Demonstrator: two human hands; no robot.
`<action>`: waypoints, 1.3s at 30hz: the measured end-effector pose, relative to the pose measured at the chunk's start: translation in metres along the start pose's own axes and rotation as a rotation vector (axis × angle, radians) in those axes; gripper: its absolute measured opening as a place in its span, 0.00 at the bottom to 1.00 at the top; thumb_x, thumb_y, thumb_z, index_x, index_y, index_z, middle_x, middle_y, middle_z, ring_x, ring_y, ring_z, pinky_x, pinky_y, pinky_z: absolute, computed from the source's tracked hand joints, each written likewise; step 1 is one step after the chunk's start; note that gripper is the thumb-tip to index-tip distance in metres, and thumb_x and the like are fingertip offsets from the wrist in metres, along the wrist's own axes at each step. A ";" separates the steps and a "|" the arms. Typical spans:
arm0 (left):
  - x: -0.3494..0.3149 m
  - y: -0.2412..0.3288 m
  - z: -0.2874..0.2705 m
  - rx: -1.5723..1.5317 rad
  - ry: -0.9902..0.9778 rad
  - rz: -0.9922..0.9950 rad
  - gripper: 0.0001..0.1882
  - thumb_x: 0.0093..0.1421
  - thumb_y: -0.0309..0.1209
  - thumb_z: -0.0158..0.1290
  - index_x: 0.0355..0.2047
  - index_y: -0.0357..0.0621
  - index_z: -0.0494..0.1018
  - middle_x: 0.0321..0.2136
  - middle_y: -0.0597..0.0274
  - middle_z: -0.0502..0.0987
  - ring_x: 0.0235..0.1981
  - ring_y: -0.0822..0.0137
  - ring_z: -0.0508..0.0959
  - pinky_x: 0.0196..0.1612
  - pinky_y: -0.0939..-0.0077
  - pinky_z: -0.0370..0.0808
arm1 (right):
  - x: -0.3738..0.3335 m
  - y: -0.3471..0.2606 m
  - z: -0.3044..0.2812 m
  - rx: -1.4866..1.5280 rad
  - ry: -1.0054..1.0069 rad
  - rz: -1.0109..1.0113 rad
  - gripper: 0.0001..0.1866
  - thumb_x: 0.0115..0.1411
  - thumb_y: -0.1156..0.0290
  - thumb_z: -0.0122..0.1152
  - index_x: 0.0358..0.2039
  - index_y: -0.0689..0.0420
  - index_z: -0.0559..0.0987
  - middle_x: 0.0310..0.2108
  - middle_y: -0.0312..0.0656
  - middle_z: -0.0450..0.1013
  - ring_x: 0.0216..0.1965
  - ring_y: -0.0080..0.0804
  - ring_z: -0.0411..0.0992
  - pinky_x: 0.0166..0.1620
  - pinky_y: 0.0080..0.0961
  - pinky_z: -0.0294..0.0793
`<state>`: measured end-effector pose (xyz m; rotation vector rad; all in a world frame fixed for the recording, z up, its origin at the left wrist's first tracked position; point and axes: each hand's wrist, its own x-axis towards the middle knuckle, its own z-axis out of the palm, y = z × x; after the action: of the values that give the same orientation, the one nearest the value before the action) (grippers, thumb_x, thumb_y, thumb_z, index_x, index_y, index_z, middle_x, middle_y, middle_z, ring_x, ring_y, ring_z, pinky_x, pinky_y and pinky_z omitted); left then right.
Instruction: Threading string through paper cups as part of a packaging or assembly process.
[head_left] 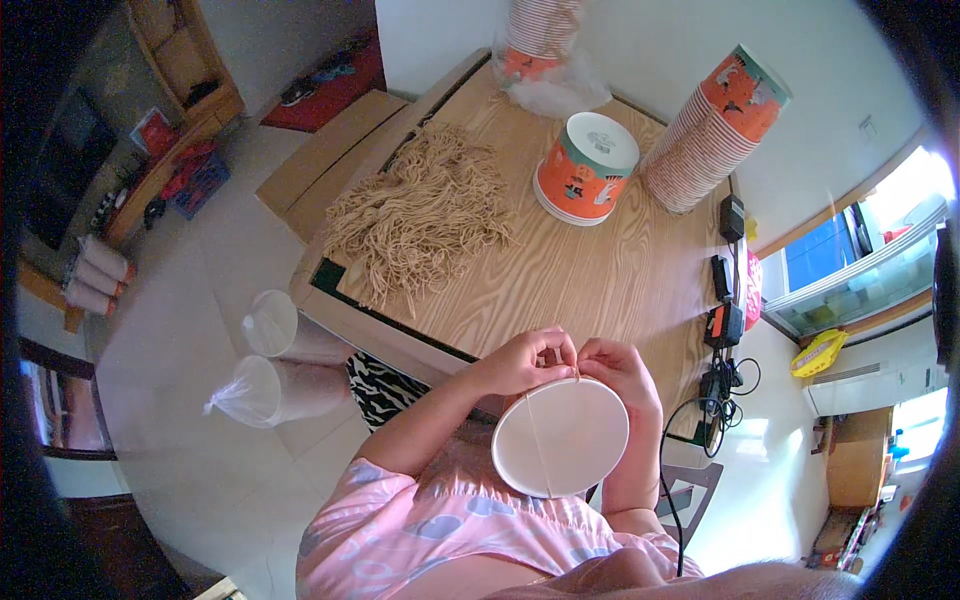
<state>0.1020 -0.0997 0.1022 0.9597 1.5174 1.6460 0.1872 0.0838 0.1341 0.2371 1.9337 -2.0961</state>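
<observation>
In front of my chest a paper bucket [585, 440] is tilted so that its round white opening faces up toward me. A thin tan string [538, 440] crosses this opening from the far rim to the near one. At the far rim my left hand [535, 360] is closed, its fingertips pinching the string. Right beside it my right hand [618, 372] is closed too, with its fingertips on the string at the same spot; the exact grip is partly hidden. On the table beyond lies a big loose heap of tan strings [425, 215].
An upturned orange-and-green bucket [588, 170] stands on the wood-grain table [600, 280], near a leaning tall stack of nested buckets [715, 130]. Another stack in plastic [540, 50] is farther back. Black adapters and cables [722, 330] line the right edge. Bagged stacks [280, 390] stand at left.
</observation>
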 end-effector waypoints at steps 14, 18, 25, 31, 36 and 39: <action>-0.005 0.010 0.000 0.446 0.197 0.201 0.06 0.46 0.24 0.59 0.26 0.45 0.74 0.29 0.64 0.68 0.30 0.64 0.74 0.33 0.71 0.72 | 0.005 0.006 -0.003 -0.228 -0.037 -0.048 0.07 0.54 0.79 0.57 0.34 0.64 0.76 0.32 0.36 0.74 0.35 0.21 0.70 0.40 0.17 0.69; -0.004 0.014 0.002 0.462 0.288 0.241 0.06 0.46 0.24 0.59 0.25 0.45 0.74 0.29 0.63 0.68 0.31 0.63 0.74 0.32 0.70 0.73 | 0.011 0.018 -0.002 0.035 -0.133 0.014 0.09 0.54 0.76 0.58 0.37 0.63 0.76 0.32 0.35 0.74 0.35 0.21 0.70 0.38 0.18 0.70; -0.005 0.008 0.003 0.387 0.354 0.210 0.06 0.45 0.23 0.60 0.24 0.43 0.73 0.26 0.66 0.66 0.25 0.69 0.71 0.27 0.75 0.69 | 0.016 0.029 -0.002 0.153 -0.220 0.037 0.07 0.56 0.73 0.58 0.35 0.61 0.75 0.29 0.30 0.70 0.32 0.17 0.68 0.34 0.15 0.67; -0.004 0.002 0.003 0.275 0.382 0.232 0.06 0.46 0.22 0.59 0.22 0.42 0.72 0.24 0.68 0.63 0.20 0.75 0.63 0.23 0.80 0.62 | 0.012 0.024 0.000 0.146 -0.284 -0.071 0.06 0.56 0.73 0.58 0.32 0.61 0.76 0.32 0.33 0.70 0.35 0.19 0.67 0.37 0.16 0.65; -0.004 0.001 0.003 0.269 0.393 0.258 0.07 0.45 0.21 0.59 0.22 0.42 0.71 0.24 0.68 0.63 0.20 0.75 0.62 0.24 0.80 0.61 | 0.009 0.022 0.003 0.156 -0.280 -0.066 0.12 0.57 0.67 0.57 0.33 0.64 0.77 0.32 0.37 0.73 0.35 0.23 0.69 0.38 0.21 0.67; -0.005 0.004 0.003 0.264 0.389 0.292 0.07 0.45 0.21 0.59 0.22 0.42 0.71 0.24 0.68 0.62 0.21 0.75 0.63 0.24 0.80 0.62 | 0.009 0.017 0.004 0.180 -0.320 -0.012 0.09 0.58 0.69 0.56 0.35 0.61 0.76 0.32 0.33 0.71 0.37 0.20 0.68 0.41 0.18 0.67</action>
<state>0.1069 -0.1025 0.1064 1.0857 1.9676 1.9576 0.1840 0.0781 0.1155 -0.0724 1.5693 -2.1627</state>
